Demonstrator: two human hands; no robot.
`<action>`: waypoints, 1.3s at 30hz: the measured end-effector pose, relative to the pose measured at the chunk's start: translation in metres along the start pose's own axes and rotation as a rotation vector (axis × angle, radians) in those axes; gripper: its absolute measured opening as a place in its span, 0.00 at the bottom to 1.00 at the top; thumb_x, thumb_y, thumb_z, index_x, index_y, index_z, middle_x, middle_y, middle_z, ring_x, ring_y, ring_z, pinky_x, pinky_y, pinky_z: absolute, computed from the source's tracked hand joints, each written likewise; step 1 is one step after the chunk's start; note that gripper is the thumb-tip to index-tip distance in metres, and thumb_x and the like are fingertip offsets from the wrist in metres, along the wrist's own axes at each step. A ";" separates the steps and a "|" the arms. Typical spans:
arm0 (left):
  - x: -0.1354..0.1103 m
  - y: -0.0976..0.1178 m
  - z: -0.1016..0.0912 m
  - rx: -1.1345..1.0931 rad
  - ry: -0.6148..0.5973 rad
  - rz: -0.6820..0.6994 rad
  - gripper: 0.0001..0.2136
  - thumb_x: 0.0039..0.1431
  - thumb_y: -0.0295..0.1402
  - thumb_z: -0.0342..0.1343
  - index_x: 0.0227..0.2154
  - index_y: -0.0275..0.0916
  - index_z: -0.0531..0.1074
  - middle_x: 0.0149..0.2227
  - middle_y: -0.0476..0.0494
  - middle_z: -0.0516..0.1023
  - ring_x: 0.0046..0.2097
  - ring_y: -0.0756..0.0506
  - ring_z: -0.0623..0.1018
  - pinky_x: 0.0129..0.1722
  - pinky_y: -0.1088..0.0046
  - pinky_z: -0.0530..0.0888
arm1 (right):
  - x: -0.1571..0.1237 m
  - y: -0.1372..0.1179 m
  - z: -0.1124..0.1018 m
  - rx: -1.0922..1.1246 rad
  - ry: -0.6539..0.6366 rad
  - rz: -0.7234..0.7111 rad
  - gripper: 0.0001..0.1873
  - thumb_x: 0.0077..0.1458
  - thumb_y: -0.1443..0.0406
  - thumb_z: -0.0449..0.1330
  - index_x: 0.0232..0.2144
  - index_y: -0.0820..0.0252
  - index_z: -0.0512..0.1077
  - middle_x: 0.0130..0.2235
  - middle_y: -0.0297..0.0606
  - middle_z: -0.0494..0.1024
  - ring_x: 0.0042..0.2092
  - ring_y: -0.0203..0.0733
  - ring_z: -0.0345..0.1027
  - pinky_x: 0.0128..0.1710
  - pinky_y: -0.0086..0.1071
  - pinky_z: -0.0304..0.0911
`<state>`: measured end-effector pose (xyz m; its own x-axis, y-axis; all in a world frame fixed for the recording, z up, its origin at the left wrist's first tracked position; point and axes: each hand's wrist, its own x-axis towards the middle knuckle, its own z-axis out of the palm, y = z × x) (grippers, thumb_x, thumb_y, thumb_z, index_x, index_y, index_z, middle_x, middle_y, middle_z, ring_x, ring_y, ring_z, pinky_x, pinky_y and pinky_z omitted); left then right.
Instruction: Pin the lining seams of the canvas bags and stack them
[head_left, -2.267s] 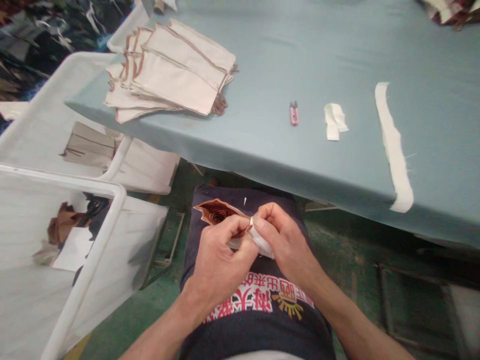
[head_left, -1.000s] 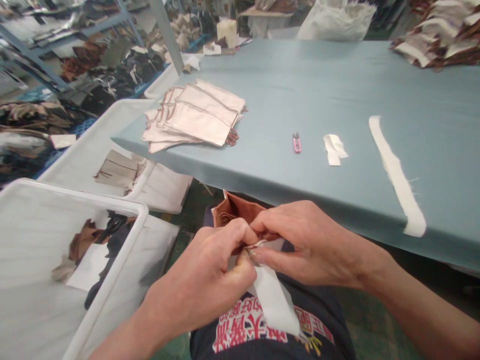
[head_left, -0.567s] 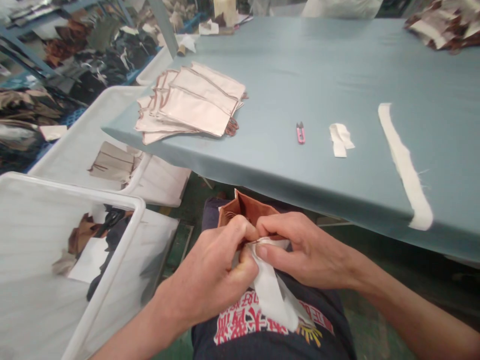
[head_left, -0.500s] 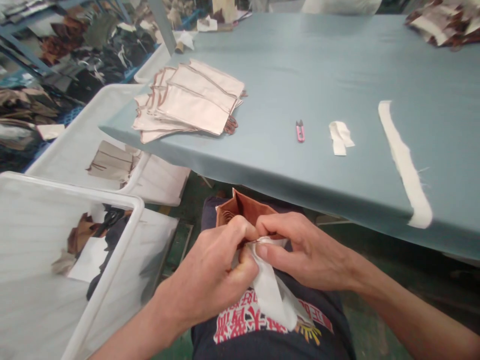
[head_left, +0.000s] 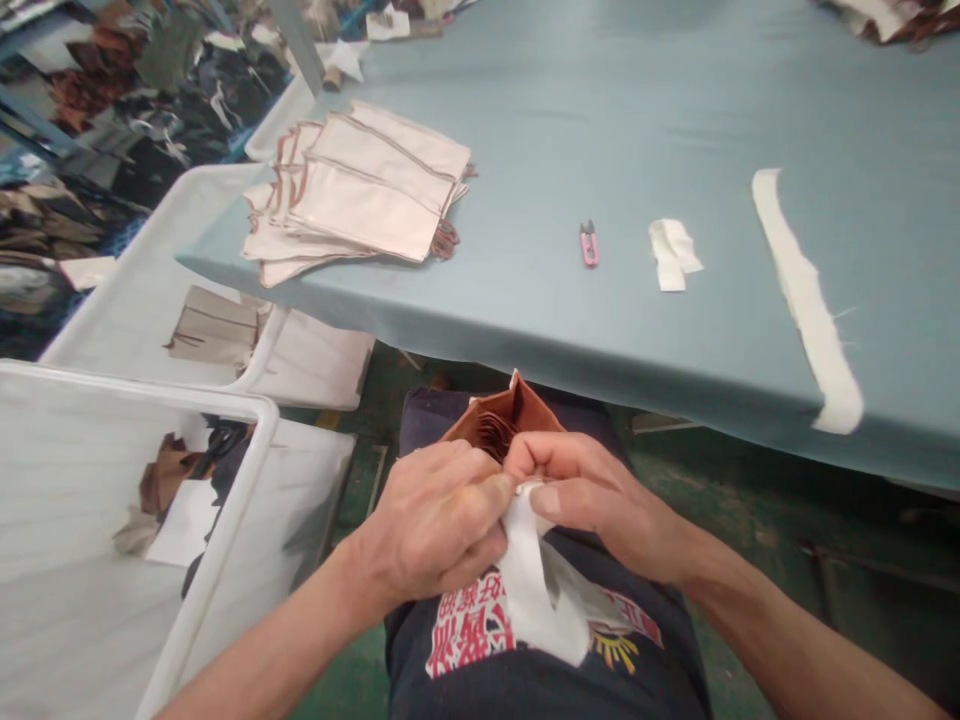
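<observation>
Both hands meet over my lap, fingertips pinched together at a white cloth strip (head_left: 529,590). My left hand (head_left: 442,515) is closed with its thumb and forefinger at the strip's upper edge. My right hand (head_left: 600,495) is closed too, thumb on top of the white cloth and fingers curled behind it. The strip hangs down over a dark garment with red printed characters. Just beyond the fingers, a brown folded fabric piece (head_left: 536,405) with pleated layers and a white corner stands up. The exact spot where cloth and brown piece meet is hidden by my fingers.
On the blue-green table (head_left: 517,130) lie a stack of cream panels with brown edges (head_left: 375,190), pink thread snips (head_left: 589,245), a small white scrap (head_left: 673,255) and a long white strip (head_left: 810,305). White bins (head_left: 266,410) with fabric pieces stand at my left.
My left fingers have rolled over and now lie closer against the right fingertips. The brown piece has shifted to the right and tilted. My view has moved slightly, so the table items sit higher.
</observation>
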<state>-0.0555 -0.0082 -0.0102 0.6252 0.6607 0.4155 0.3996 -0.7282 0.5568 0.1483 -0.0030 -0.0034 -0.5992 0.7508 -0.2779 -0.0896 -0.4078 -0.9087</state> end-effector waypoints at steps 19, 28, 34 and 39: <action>0.010 0.013 -0.023 -0.124 -0.121 -0.153 0.05 0.66 0.26 0.48 0.40 0.39 0.67 0.33 0.49 0.78 0.32 0.50 0.77 0.33 0.76 0.72 | -0.008 -0.019 0.003 -0.627 0.126 -0.291 0.04 0.47 0.69 0.53 0.22 0.58 0.63 0.20 0.26 0.62 0.22 0.29 0.51 0.22 0.26 0.46; 0.001 -0.016 -0.012 0.118 -0.107 0.121 0.20 0.77 0.34 0.40 0.25 0.41 0.61 0.22 0.52 0.67 0.24 0.49 0.64 0.26 0.70 0.61 | -0.005 0.000 0.007 -0.658 0.156 -0.313 0.05 0.48 0.70 0.52 0.23 0.58 0.63 0.21 0.26 0.63 0.21 0.30 0.51 0.22 0.26 0.48; 0.006 -0.008 -0.020 -0.074 -0.226 -0.035 0.25 0.78 0.42 0.30 0.26 0.40 0.62 0.24 0.50 0.68 0.26 0.49 0.66 0.28 0.71 0.63 | -0.006 0.002 0.006 -0.847 0.175 -0.474 0.05 0.48 0.72 0.53 0.24 0.58 0.66 0.22 0.27 0.68 0.23 0.31 0.56 0.26 0.27 0.52; 0.022 0.020 -0.023 0.042 -0.243 -0.117 0.23 0.78 0.37 0.33 0.25 0.40 0.61 0.24 0.52 0.64 0.25 0.49 0.64 0.28 0.70 0.59 | -0.010 -0.003 0.005 -0.958 0.207 -0.528 0.06 0.49 0.72 0.54 0.24 0.58 0.64 0.22 0.27 0.67 0.24 0.32 0.56 0.27 0.28 0.52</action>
<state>-0.0496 -0.0035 0.0267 0.7135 0.6815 0.1624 0.5030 -0.6597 0.5585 0.1510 -0.0123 0.0033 -0.5145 0.8204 0.2493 0.4107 0.4910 -0.7683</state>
